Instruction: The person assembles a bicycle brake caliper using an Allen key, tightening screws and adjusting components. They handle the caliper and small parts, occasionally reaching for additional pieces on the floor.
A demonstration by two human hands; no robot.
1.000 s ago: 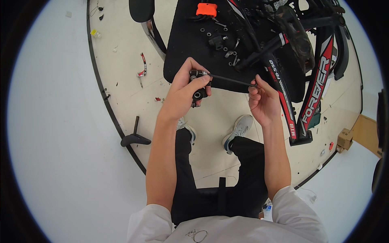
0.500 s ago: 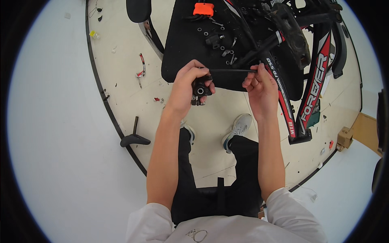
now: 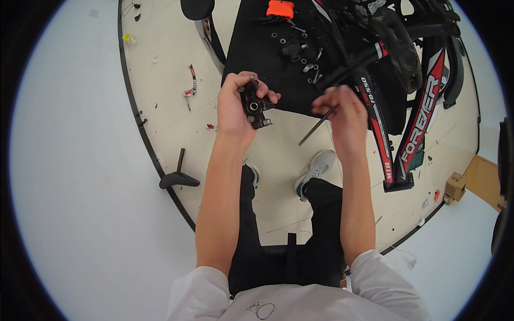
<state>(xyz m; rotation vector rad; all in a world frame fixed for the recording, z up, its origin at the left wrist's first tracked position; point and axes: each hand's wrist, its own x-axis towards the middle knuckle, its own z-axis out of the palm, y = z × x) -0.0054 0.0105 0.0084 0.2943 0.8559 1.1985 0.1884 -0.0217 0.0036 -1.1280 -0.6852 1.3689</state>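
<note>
In my left hand [image 3: 235, 107] is a black brake caliper [image 3: 254, 107], with a round hole in its middle and bolts at its ends. My fingers curl round its far side. My right hand [image 3: 345, 115], slightly smeared by motion, grips a thin dark hex key [image 3: 317, 126]. Its long arm slants down to the left, and the free tip is apart from the caliper. The fingers hide the key's other end. Close beyond my right hand lies the black, red and white bicycle frame [image 3: 377, 128].
A black chair seat [image 3: 251, 48] carries the frame, an orange block [image 3: 280, 9], a small black clamp-like part [image 3: 293, 51] and several nuts and bolts [image 3: 309, 68]. On the floor lie a red and black lever [image 3: 191, 80], a bicycle saddle [image 3: 179, 181] and a cardboard box [image 3: 455, 185].
The hex key has come away from the caliper and swung from level to slanting down. My left hand has moved slightly left and turned the caliper. The view has shifted a little.
</note>
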